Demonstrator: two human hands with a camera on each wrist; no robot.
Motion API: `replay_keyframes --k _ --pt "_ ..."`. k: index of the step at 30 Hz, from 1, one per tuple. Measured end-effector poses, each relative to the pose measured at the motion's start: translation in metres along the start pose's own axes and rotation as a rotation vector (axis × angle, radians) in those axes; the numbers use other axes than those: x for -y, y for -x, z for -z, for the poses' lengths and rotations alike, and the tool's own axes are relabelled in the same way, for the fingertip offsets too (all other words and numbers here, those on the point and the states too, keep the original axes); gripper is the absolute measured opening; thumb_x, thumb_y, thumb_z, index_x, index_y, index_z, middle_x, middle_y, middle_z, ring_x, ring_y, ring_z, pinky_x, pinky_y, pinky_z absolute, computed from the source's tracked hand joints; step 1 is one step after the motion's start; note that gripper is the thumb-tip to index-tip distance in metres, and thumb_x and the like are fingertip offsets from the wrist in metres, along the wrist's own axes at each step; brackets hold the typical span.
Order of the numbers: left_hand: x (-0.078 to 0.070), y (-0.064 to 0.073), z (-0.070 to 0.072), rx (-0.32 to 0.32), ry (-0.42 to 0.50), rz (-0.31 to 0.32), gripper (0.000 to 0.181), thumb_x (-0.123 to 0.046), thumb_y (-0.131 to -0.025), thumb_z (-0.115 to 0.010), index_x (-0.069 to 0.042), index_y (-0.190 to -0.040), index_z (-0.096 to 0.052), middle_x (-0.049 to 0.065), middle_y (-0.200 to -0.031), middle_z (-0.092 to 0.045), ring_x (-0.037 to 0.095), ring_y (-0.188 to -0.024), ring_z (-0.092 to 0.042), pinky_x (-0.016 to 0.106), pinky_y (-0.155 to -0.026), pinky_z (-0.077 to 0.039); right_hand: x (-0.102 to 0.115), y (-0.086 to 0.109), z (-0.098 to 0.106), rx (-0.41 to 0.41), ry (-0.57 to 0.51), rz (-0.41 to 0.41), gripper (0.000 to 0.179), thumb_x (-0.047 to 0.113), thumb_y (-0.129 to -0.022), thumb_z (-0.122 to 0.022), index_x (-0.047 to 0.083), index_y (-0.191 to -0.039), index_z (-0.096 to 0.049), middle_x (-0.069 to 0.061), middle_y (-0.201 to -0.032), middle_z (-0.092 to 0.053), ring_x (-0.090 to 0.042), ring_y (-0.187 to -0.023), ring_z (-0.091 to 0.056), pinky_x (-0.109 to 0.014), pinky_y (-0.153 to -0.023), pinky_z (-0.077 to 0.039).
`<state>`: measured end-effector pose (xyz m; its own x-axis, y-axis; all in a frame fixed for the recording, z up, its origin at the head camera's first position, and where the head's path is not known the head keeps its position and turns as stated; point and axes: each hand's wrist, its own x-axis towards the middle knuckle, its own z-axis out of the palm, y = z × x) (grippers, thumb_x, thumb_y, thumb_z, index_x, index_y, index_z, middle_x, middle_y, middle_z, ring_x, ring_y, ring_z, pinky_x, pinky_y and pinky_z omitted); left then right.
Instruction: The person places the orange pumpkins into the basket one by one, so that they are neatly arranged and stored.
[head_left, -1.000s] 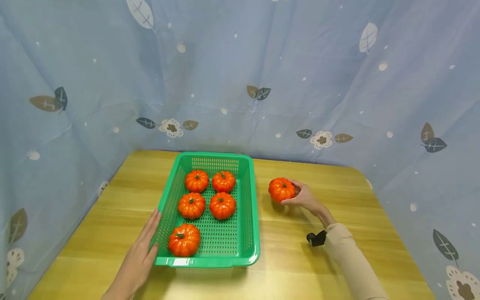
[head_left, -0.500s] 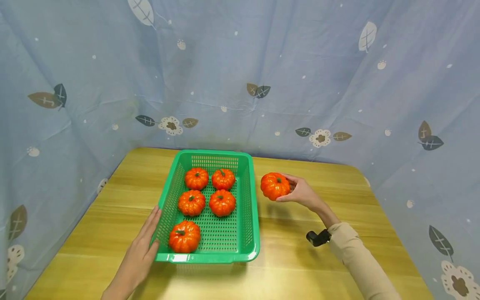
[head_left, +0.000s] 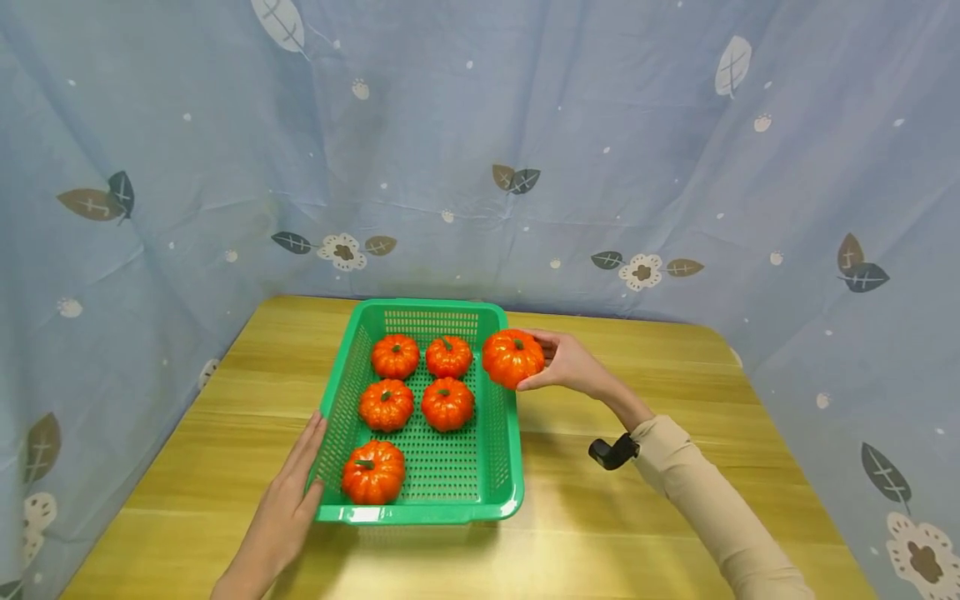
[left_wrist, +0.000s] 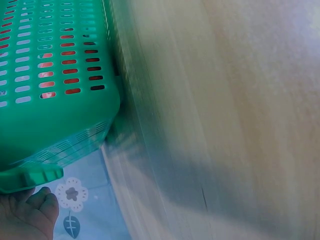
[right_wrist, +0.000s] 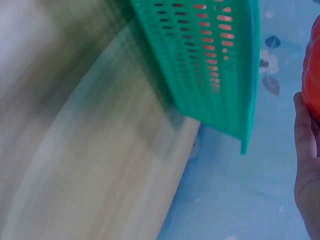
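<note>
My right hand (head_left: pixel 570 367) grips an orange pumpkin (head_left: pixel 513 359) by its right side, holding it in the air over the right rim of a green plastic basket (head_left: pixel 510 492). In the right wrist view part of that pumpkin (right_wrist: pixel 312 75) shows at the right edge. Several more pumpkins lie in the basket: two at the back, two in the middle, and one pumpkin (head_left: pixel 373 473) in the front left corner. My left hand (head_left: pixel 281 508) rests against the basket's left rim near the front, its fingers straight along the edge. Only part of it shows in the left wrist view.
The basket stands on a wood-grain table (head_left: pixel 637 517). A blue curtain (head_left: pixel 450 125) with leaf and flower prints hangs behind and at both sides. A small black device (head_left: pixel 613 452) sits at the right wrist by the beige sleeve (head_left: pixel 712 500).
My right hand has raised the pumpkin and carried it leftward, from above the table right of the basket to over its right rim. The left hand has stayed at the rim.
</note>
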<state>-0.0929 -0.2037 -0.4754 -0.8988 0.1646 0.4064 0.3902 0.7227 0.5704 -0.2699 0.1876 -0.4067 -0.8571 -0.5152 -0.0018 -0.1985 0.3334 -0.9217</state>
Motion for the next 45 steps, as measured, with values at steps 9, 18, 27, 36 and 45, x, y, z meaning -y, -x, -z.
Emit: replay_keyframes --k 9,18,27,36,45 --pt "-0.001 -0.002 -0.001 0.002 0.003 0.003 0.075 0.007 -0.085 -0.052 -0.005 -0.152 -0.021 0.006 -0.16 -0.015 0.035 -0.14 -0.024 0.006 -0.108 -0.006 0.017 -0.017 -0.016 0.105 0.014 0.065 0.085 0.015 -0.065 -0.088 0.007 -0.14 -0.049 -0.012 -0.125 -0.061 -0.024 -0.103 -0.063 -0.036 -0.083 -0.057" --pt "-0.001 -0.002 -0.002 -0.003 0.003 0.002 0.075 0.007 -0.085 -0.052 -0.004 -0.152 -0.021 0.006 -0.16 -0.014 0.032 -0.141 -0.023 0.006 -0.109 -0.006 0.027 -0.029 -0.039 0.216 0.029 0.082 0.085 0.013 -0.066 -0.087 0.007 -0.141 -0.048 -0.01 -0.126 -0.061 -0.021 -0.104 -0.063 -0.034 -0.085 -0.056" --pt "-0.001 -0.002 -0.002 0.011 0.009 0.019 0.075 0.007 -0.086 -0.052 -0.007 -0.153 -0.02 0.005 -0.16 -0.013 0.035 -0.14 -0.025 0.005 -0.107 -0.006 0.033 -0.039 -0.061 0.273 0.082 0.105 0.082 0.014 -0.066 -0.087 0.003 -0.138 -0.049 -0.009 -0.123 -0.064 -0.016 -0.102 -0.065 -0.03 -0.084 -0.056" --pt "0.0 0.0 -0.003 0.01 0.007 0.018 0.076 0.007 -0.085 -0.053 -0.006 -0.153 -0.021 0.005 -0.16 -0.014 0.037 -0.139 -0.026 0.005 -0.107 -0.007 0.031 -0.041 -0.074 0.323 0.105 0.091 0.081 0.009 -0.065 -0.087 0.002 -0.137 -0.051 -0.011 -0.122 -0.064 -0.014 -0.101 -0.065 -0.026 -0.084 -0.055" --pt "0.001 0.001 -0.001 0.009 0.006 0.017 0.076 0.007 -0.085 -0.053 -0.007 -0.153 -0.021 0.005 -0.16 -0.014 0.033 -0.14 -0.025 0.004 -0.107 -0.007 0.024 -0.037 -0.079 0.407 0.245 0.111 0.078 0.019 -0.066 -0.088 0.004 -0.135 -0.054 -0.006 -0.12 -0.066 -0.006 -0.096 -0.064 -0.022 -0.081 -0.055"
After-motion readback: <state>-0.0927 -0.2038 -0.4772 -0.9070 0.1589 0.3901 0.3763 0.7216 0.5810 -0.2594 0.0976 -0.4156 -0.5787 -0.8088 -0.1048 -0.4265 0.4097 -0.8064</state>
